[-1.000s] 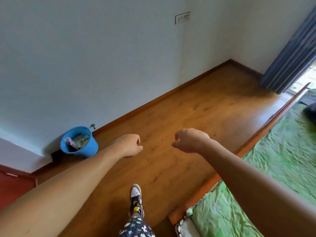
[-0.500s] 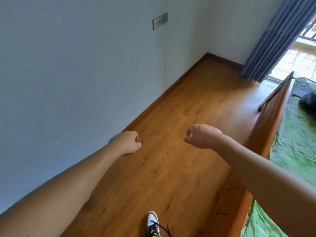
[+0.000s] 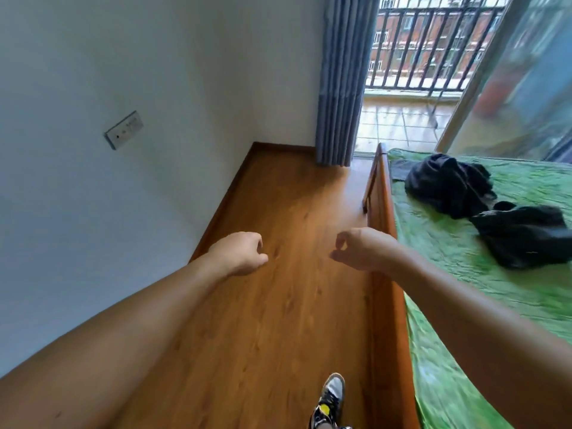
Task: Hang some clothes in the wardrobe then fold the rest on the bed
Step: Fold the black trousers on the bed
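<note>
Two crumpled black garments lie on the green-sheeted bed [image 3: 452, 261] at the right: one [image 3: 445, 184] near the far corner, the other [image 3: 526, 236] closer to me. Both my arms reach forward over the wooden floor. My left hand [image 3: 240, 253] has its fingers curled in and holds nothing. My right hand [image 3: 362, 250] hangs loosely curled by the bed's wooden side rail [image 3: 382, 193], thumb near the forefinger, nothing in it. No wardrobe is in view.
A white wall with a socket plate [image 3: 124, 130] runs along the left. A blue-grey curtain [image 3: 340, 78] hangs beside an open balcony door with railings. My shoe [image 3: 331, 396] is on the floor strip between wall and bed.
My view has swung right along the wall; the blue bucket has left the frame and the bed with the black garments has come in. My right hand's fingers have loosened.
</note>
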### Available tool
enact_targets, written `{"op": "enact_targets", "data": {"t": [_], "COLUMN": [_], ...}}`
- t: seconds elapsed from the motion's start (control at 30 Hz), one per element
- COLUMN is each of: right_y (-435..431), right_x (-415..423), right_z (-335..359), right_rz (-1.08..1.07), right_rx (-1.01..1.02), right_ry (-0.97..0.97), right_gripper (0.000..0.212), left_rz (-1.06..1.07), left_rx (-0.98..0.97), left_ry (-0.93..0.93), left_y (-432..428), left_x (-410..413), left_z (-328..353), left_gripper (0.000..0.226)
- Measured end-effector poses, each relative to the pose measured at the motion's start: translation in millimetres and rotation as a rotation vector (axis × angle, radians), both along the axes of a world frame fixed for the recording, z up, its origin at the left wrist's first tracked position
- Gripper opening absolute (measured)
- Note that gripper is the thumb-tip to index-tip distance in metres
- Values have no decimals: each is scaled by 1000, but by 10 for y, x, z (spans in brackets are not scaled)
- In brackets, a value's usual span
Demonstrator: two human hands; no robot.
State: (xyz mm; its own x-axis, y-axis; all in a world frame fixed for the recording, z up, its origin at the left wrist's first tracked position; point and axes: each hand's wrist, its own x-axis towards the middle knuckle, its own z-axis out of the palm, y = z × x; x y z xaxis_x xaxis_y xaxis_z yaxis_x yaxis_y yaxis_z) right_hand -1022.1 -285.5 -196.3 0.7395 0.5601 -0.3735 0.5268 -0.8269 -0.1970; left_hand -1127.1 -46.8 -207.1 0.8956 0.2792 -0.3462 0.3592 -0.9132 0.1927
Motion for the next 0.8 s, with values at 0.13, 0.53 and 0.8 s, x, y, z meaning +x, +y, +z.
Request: {"op": "enact_targets", "data": {"t": [0.13, 0.53, 0.8], "right_y": [-311, -1415, -1856], "right_x": [914, 2844, 3894], "right_z": [139, -24, -226], "right_rz": [-110, -545, -946], "right_rx": [0, -38, -34], "right_ry": [-44, 49, 146], "right_gripper": [42, 38, 33], "left_rz": [-92, -513, -958], "left_rx": [25, -7, 49], "left_ry": [-20, -65, 39], "left_y": [-254, -1287, -1844], "left_x": [1152, 4073, 6009], "left_z": [132, 69, -122], "left_gripper": [28, 24, 31]}}
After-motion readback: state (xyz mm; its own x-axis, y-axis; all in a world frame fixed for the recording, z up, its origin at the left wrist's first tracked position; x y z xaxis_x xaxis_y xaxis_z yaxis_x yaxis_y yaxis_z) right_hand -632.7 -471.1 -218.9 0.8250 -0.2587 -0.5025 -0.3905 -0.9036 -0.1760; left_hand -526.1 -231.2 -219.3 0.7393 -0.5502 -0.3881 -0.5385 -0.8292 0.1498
